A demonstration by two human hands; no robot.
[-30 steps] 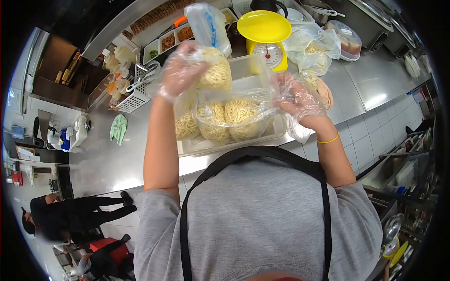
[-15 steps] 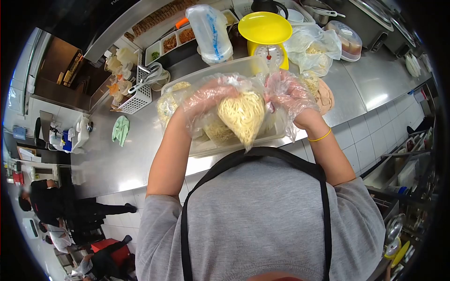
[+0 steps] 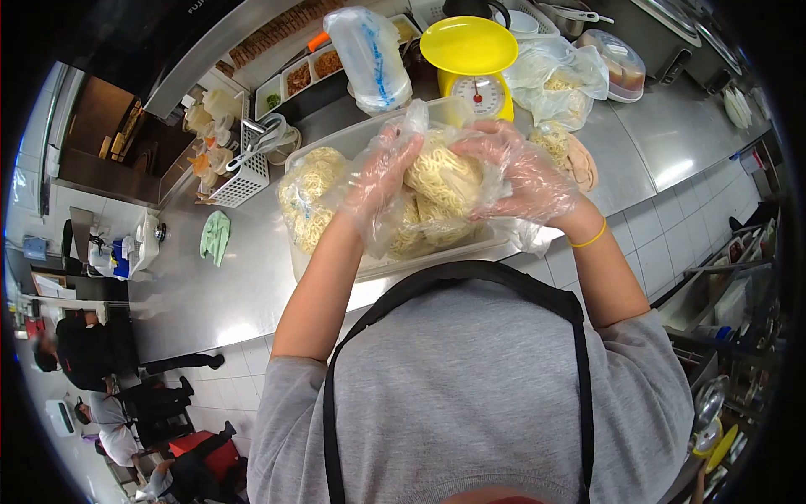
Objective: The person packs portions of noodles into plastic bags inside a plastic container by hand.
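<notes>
A clear plastic bag of pale yellow noodles (image 3: 443, 175) sits between my two gloved hands, above a translucent plastic tub (image 3: 294, 161). My left hand (image 3: 379, 178), in a loose clear glove, is cupped against the bag's left side. On the other side, my right hand (image 3: 522, 175) curls its fingers over the bag. More bagged noodles (image 3: 309, 197) lie in the left part of the tub. Others sit beneath the held bag, partly hidden by it and by my hands.
Behind the tub stand a yellow dial scale (image 3: 470, 46) and a plastic-wrapped stack (image 3: 368, 63). Bagged noodles (image 3: 550, 143) lie right of the tub. A white basket (image 3: 243, 181) and green cloth (image 3: 216, 238) are on the steel counter (image 3: 252, 294) at left. Several people are at far left.
The noodle bag has gone from hanging point-down to a rounded bundle lower over the tub. My hands have moved to its sides, and the scale's needle now shows clearly.
</notes>
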